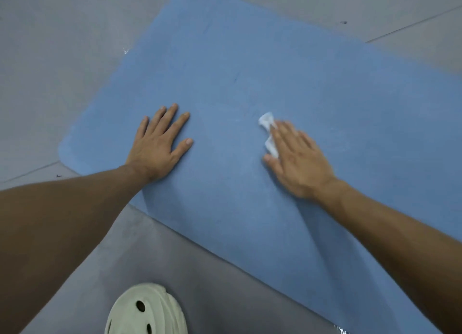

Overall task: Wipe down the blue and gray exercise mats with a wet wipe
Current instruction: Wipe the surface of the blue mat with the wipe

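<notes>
The right hand (300, 158) presses the crumpled wet wipe (268, 133) flat-fingered, unpinched, mid blue mat (250, 58); the left hand (160, 143) lies splayed, empty, bracing its left part. A hard stroke could outrun the wipe, or skid this mat across the gray mat (200, 271) beneath.

Soft, even, slightly dim light casts faint arm shadows on the blue mat (250, 58), the right hand (298, 158) is smeared by motion blur, and small glints mark the floor (50, 58) beside the mat's edges.
</notes>
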